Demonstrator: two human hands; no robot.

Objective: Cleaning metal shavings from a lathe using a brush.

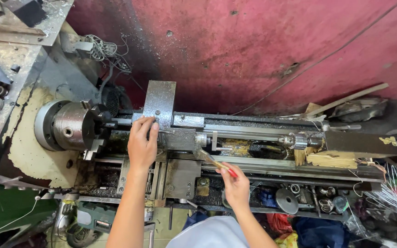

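The right hand (236, 183) grips a slim brush (217, 163) with a red handle, bristles angled toward the tool post (180, 138) of the lathe (253, 142). The left hand (142, 142) rests on the steel carriage, fingers (149, 123) curled closed over its edge, beside the chuck (72, 126). The lathe bed is grimy and chip-strewn; a red wall (263, 46) stands behind it.

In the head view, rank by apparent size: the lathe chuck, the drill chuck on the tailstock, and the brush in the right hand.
1. lathe chuck, clearly largest.
2. and 3. brush and drill chuck look alike; the right hand hides part of the brush, so unranked.
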